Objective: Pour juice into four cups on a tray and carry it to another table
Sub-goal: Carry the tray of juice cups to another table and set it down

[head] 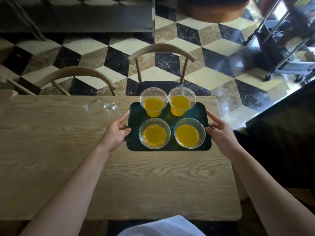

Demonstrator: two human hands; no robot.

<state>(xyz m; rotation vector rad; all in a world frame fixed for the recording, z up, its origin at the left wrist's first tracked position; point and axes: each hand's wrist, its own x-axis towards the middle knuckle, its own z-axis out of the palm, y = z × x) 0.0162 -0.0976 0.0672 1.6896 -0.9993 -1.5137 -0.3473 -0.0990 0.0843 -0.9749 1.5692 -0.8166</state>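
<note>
A white cloth point(163, 226) is seen nearest, at the wooden desk's point(153, 184) near edge, between the forearms; farther out, the left hand point(117, 132) is clamped on the left rim of the dark green tray point(167, 112), thumb on top, and the right hand point(219, 132) is clamped likewise on the right rim; between the hands, four clear cups of orange juice are carried by the tray, two near cups point(154, 133) point(189, 133) and two far cups point(153, 104) point(182, 101); whether the tray is lifted or resting cannot be told; beyond the left hand a clear glass jug point(102, 107) is laid on its side; past the desk, two wooden chairs point(161, 53) point(75, 77) are placed on the chequered floor point(213, 68).
</note>
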